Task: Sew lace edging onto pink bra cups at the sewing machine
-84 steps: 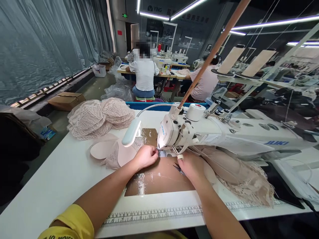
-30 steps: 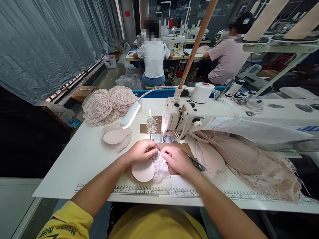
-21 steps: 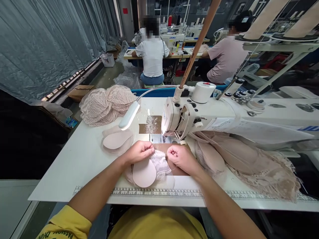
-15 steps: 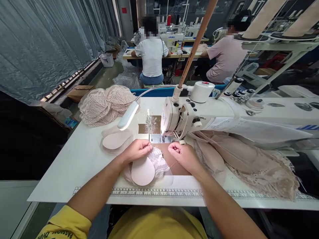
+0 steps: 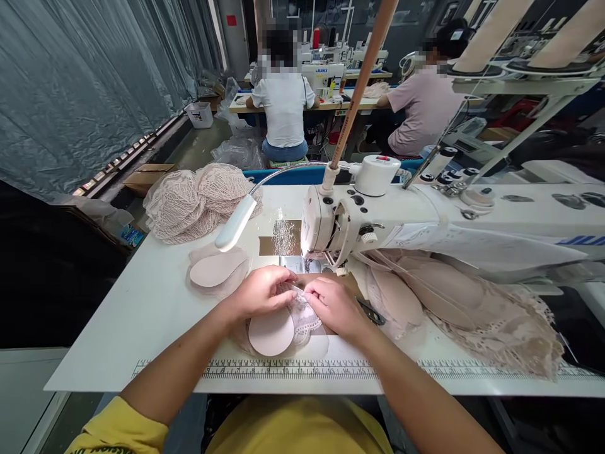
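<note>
My left hand is closed on the upper edge of a white lace piece, just in front of the sewing machine's needle area. My right hand pinches the same lace from the right, its fingertips close to those of the left. Below my left hand a smooth pale pink bra cup pad lies joined with or against the lace; my fingers hide where they meet. Dark thread snips lie on the table just right of my right hand.
A lamp on a bendable neck hangs left of the needle. Lace pieces are piled at the back left, with another cup pad nearer. Beige lace garments lie at the right. Two people sit at machines ahead.
My right hand has moved left to the lace and now pinches it beside my left hand. My left hand has shifted slightly, and the snips have come into view on the right.
</note>
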{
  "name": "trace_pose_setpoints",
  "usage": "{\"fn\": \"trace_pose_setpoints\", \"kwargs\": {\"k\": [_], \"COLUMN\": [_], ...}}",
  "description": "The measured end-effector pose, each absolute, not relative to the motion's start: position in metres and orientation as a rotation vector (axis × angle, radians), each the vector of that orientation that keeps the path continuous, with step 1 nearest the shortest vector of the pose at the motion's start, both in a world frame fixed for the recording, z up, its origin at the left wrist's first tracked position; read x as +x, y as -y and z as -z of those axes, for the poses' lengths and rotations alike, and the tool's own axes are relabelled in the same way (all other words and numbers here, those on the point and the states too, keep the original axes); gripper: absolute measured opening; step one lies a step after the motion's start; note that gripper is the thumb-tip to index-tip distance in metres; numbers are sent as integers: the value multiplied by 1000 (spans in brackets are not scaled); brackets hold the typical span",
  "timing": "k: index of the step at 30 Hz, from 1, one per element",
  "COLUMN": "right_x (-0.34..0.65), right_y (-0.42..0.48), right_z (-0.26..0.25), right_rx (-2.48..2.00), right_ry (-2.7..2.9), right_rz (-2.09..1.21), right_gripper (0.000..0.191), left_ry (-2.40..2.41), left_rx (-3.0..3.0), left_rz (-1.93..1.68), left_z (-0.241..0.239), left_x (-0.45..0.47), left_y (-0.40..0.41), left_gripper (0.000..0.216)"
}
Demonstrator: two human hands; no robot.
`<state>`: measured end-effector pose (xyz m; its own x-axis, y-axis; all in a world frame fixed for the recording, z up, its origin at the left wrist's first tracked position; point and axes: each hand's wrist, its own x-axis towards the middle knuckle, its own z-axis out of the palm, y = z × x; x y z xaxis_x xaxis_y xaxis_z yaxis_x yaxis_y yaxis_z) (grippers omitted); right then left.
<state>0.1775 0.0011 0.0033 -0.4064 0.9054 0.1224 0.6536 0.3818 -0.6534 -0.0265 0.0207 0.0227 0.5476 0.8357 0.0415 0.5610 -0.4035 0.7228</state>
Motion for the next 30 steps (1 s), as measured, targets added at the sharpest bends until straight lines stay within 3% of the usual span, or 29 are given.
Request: {"fn": "trace_pose_setpoints", "kwargs": {"k": [5, 11, 15, 18, 22, 28, 30], "right_x": [181, 179, 178, 181, 182, 171, 170], "right_y": [-3, 0, 4, 5, 6, 4, 3], "right_z": [-4, -3, -4, -6, -7, -5, -5], "right_rx": [-1269, -1291, -1290, -1263, -1263, -1445, -1463], "right_ry": [2077, 2030, 2092, 2094, 2054, 2006, 2017], "right_rz": [-883, -1086, -1100, -1207, -1327, -949, -836], "right_gripper": [22, 17, 27, 24, 21, 17, 25], "left_ry": [-1047, -1021, -976, -927, -946, -970, -988], "left_rx": [2065, 1786, 1650, 1579, 1593, 1812, 1866], "left_rz": [-496, -628, -749, -824, -735, -683, -682], "left_z": [-23, -9, -3, 0, 4, 4, 3], "left_x": [-17, -19, -20, -21, -22, -19, -18], "left_y": [-18, -19, -20, -20, -19, -17, -16], "left_gripper": [24, 29, 33, 36, 37, 40, 42]}}
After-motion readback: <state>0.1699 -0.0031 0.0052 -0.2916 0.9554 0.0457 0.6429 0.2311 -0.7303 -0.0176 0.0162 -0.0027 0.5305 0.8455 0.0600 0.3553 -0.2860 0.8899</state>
